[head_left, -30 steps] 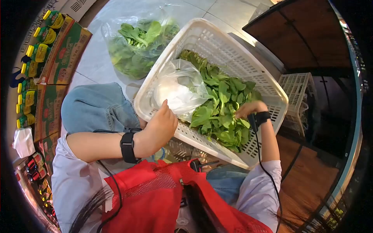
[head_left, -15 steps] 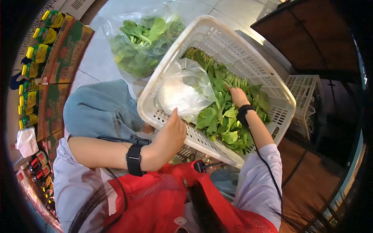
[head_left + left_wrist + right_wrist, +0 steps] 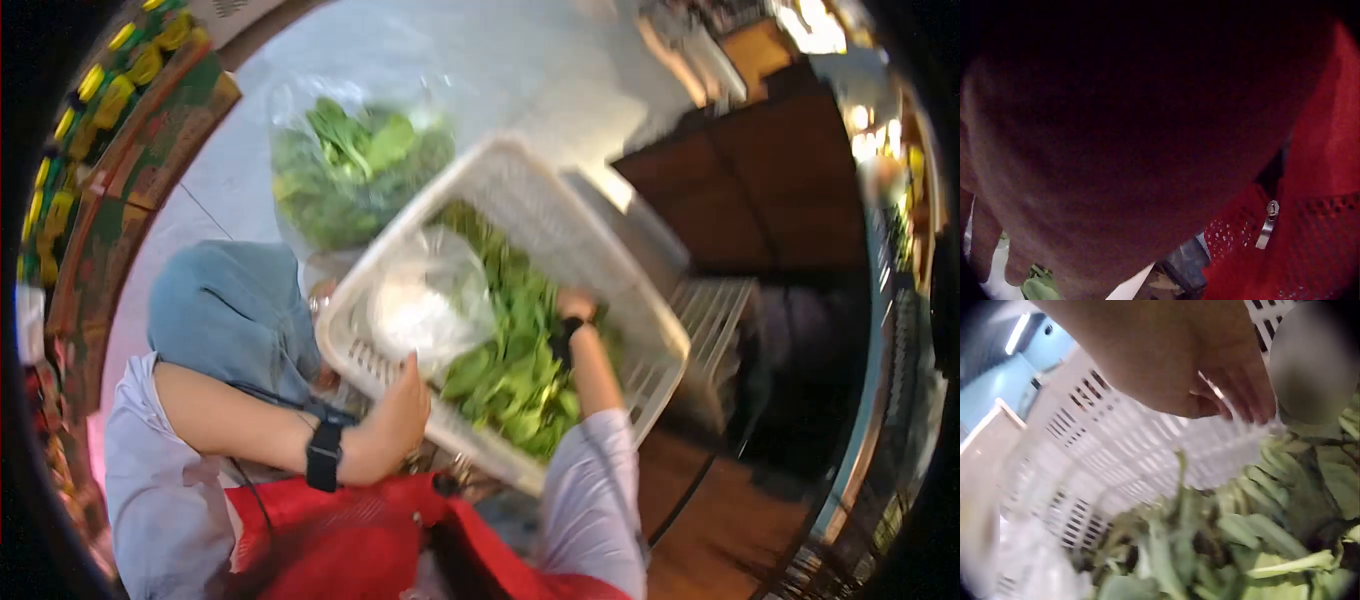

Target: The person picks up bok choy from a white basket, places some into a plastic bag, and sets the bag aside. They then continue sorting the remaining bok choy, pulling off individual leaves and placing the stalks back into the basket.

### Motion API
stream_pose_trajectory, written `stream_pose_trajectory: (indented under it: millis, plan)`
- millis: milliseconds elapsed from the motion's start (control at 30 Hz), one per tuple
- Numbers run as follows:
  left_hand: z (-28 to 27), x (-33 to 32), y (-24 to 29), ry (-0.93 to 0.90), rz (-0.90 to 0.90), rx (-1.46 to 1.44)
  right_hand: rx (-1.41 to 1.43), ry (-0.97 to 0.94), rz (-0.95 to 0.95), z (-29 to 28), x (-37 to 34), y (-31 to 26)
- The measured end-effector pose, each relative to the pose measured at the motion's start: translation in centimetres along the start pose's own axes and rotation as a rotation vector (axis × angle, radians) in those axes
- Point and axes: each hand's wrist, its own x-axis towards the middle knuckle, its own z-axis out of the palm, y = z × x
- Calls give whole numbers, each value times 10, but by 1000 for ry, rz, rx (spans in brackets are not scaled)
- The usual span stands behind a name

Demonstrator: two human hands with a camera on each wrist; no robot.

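A white plastic basket (image 3: 640, 310) holds a heap of leafy greens (image 3: 510, 370) and a clear plastic bag (image 3: 425, 315) with something white inside. My right hand (image 3: 577, 303) reaches down into the basket at the far side of the greens. In the right wrist view that hand (image 3: 1210, 369) hangs over the stems, fingers bent slightly downward, with no leaf seen in them. Near the basket's close rim my left hand (image 3: 398, 425) is raised, fingers loosely extended and holding nothing. Its palm fills most of the left wrist view (image 3: 1116, 156).
Beyond the basket on the left, another clear bag of greens (image 3: 365, 165) sits on the pale floor. Cartons (image 3: 110, 240) with yellow-capped bottles line the left edge. A second white crate (image 3: 715, 310) and a dark brown panel (image 3: 750, 190) stand at the right.
My right hand has moved from the near greens to the basket's far side. The head view has shifted and blurred, with the basket now lower. My left hand stays by the rim.
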Motion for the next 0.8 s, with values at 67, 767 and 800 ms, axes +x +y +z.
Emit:
stream_pose_trajectory:
  millis: [67, 767, 800]
  plan:
    - [-1, 1, 9, -49, 58, 4, -93, -133, 86, 10, -7, -26]
    - [21, 9, 18, -160, 131, -8, 358, -149, -14, 33, 0, -19]
    - [20, 11, 15, -178, 134, -10, 352, -126, -48, 34, 2, -21]
